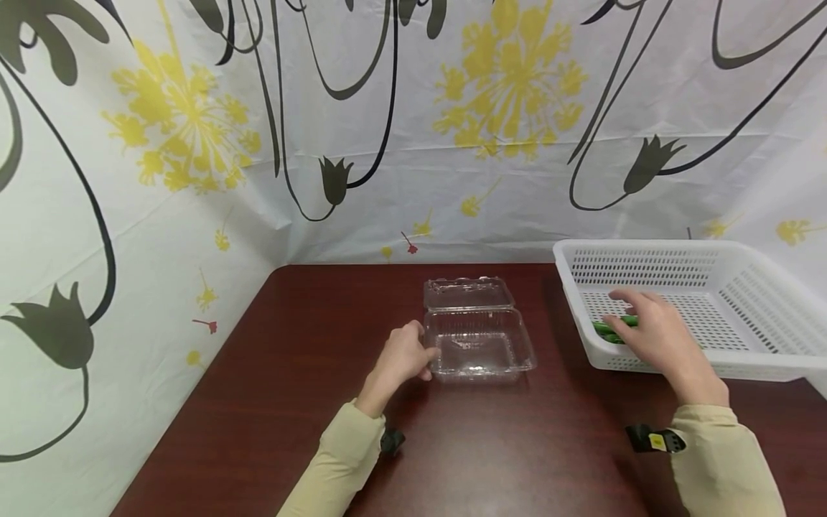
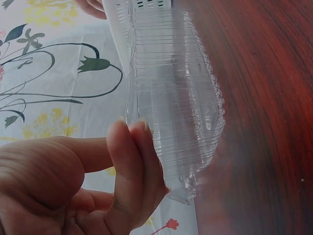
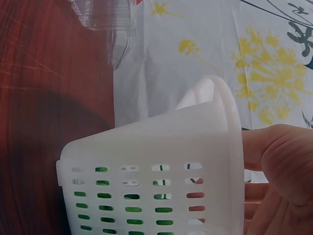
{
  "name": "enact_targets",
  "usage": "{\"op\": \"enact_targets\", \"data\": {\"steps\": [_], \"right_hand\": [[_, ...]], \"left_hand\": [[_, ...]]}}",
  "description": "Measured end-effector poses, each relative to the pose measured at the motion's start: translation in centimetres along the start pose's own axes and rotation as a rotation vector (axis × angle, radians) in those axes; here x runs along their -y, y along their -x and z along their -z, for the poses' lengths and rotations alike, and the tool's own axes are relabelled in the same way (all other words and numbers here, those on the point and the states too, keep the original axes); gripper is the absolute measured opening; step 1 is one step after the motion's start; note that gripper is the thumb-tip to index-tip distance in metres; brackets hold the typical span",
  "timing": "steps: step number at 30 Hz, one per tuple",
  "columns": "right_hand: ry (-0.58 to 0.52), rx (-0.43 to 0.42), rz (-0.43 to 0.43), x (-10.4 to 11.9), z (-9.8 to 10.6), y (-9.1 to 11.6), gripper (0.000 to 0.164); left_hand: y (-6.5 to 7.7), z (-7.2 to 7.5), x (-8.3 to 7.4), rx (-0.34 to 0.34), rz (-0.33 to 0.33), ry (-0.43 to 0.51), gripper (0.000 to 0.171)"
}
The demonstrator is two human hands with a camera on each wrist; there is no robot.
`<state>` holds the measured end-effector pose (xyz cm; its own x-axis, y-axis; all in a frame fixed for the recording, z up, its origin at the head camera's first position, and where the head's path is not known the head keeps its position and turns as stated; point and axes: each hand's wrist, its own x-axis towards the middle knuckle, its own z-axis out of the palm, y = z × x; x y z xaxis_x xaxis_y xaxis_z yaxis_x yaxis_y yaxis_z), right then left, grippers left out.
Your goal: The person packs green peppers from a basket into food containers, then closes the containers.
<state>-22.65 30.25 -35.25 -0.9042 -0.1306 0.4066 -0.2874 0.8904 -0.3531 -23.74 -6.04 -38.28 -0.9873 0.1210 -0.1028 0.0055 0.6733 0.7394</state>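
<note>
A clear plastic clamshell container (image 1: 478,345) lies on the table with its lid (image 1: 468,293) folded back. My left hand (image 1: 403,352) is at its left side. In the left wrist view, the left thumb and curled fingers (image 2: 129,161) pinch the rim of the container (image 2: 176,93). My right hand (image 1: 652,330) reaches over the near left corner of a white slotted basket (image 1: 571,287), thumb and fingers apart. Below those fingers lie long green vegetables (image 1: 604,328), their kind unclear. Through the basket's slots (image 3: 134,209) green shows in the right wrist view; the basket wall hides the right fingertips.
The dark red-brown wooden table (image 1: 310,373) runs up to a white patterned cloth (image 1: 388,208) at the back and left. The basket stands at the table's right, its raised walls around the vegetables. The clamshell is to its left.
</note>
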Motion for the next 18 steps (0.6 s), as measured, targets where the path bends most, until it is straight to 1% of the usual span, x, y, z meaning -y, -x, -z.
{"op": "enact_targets", "data": {"steps": [3,10,15,18], "right_hand": [[0.006,0.007,-0.001,-0.2,-0.1,0.0,0.041],[0.013,0.055,-0.038,-0.9,-0.4,0.1,0.042],[0.014,0.061,-0.035,-1.3,-0.5,0.1,0.042],[0.01,0.074,-0.048,-1.5,-0.6,0.1,0.043]], "left_hand": [[0.0,0.0,0.0,0.0,-0.001,-0.001,0.052],[0.0,0.0,0.1,0.002,0.006,-0.015,0.052],[0.0,0.0,0.1,-0.003,0.005,-0.022,0.052],[0.0,0.0,0.1,-0.003,0.005,-0.02,0.052]]}}
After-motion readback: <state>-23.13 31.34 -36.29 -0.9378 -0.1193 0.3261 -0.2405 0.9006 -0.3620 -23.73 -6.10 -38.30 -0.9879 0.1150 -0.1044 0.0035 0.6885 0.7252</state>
